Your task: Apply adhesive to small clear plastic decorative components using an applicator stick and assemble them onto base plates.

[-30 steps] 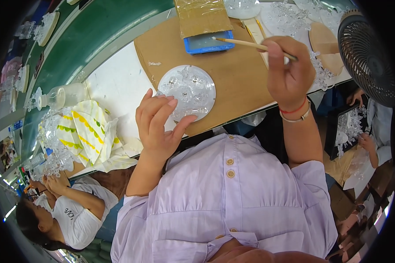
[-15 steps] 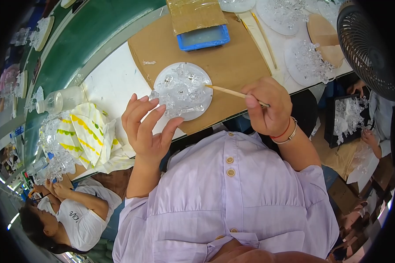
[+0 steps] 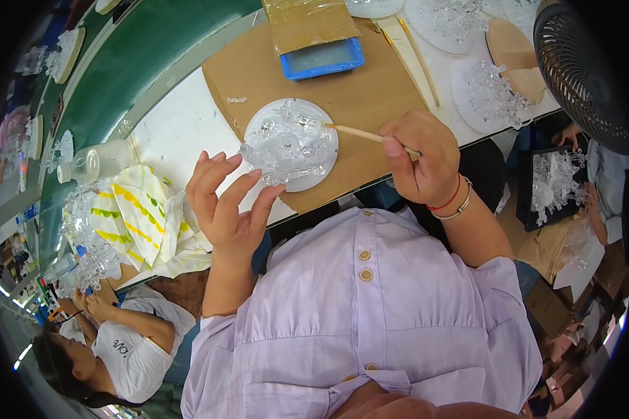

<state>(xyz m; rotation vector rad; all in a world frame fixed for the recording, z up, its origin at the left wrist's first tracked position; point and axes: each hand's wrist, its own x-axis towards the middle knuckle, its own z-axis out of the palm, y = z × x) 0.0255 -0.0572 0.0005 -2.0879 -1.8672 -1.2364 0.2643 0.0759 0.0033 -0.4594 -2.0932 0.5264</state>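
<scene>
You wear a pale lilac button-up shirt [image 3: 370, 314], short sleeves, fabric creased across the chest. Round buttons [image 3: 364, 255] in a matching light tone run down the front placket toward 6 o'clock. Both forearms are bare. Your left hand [image 3: 227, 209] carries nothing on wrist or fingers. Your right hand [image 3: 419, 164] has two bands at the wrist: a thin red cord [image 3: 446, 202] and a pale beaded bracelet [image 3: 460, 207] just beside it.

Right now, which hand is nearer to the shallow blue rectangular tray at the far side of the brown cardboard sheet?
Right. The right hand, gripping a thin wooden stick, is just below-right of the blue tray; the left hand, fingers spread, is farther away, beside the white round plate.
</scene>
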